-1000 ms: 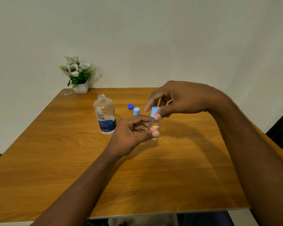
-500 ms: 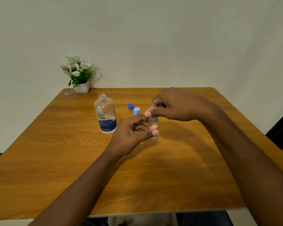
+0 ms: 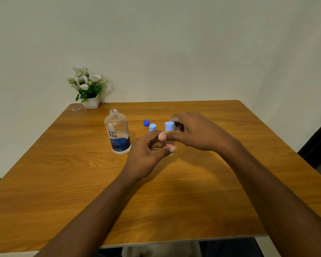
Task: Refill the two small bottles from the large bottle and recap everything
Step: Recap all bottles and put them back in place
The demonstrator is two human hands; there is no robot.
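The large clear bottle point(image 3: 119, 134) with a blue label stands uncapped on the wooden table point(image 3: 63, 182). Its dark blue cap point(image 3: 146, 122) lies behind and to its right. My left hand point(image 3: 148, 154) holds a small clear bottle point(image 3: 170, 145) upright between thumb and fingers. My right hand point(image 3: 195, 131) pinches the light blue cap point(image 3: 169, 126) on top of that bottle. A second small bottle stands just behind my left hand; only its light blue cap point(image 3: 152, 127) shows.
A white pot of artificial flowers point(image 3: 87, 88) stands at the table's far left corner, with a small foil scrap point(image 3: 76, 109) beside it. A wall rises right behind the table.
My right hand has shifted its grip around the light blue cap on the small bottle, and the cap shows again beside my fingers. My left hand kept the bottle in place.
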